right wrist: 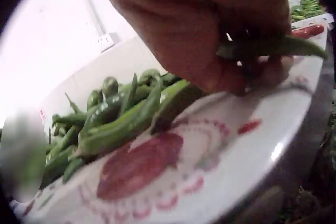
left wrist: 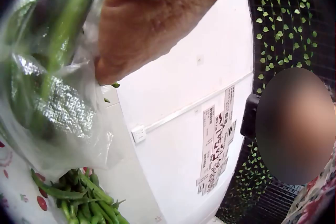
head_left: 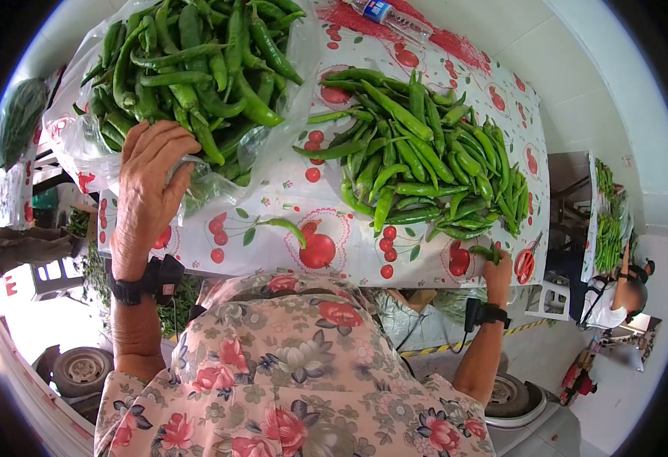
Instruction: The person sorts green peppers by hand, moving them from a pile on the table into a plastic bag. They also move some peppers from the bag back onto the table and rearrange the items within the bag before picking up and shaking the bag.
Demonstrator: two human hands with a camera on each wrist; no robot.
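Note:
Heaped green peppers fill a clear plastic bag at the table's left. My left hand rests at the bag's near edge, its bent fingers over the peppers and its thumb by the plastic. The fingertips are hidden, so I cannot tell whether they grip anything. Near the table's front right, my right hand pinches one green pepper, which sticks out past the fingers. A loose pile of green peppers spreads over the cloth just beyond that hand. One single pepper lies between bag and pile.
Red-handled scissors lie at the right edge of the fruit-print tablecloth. Toward the back are a plastic bottle and red netting. Off to the right, a person is by another table with green peppers.

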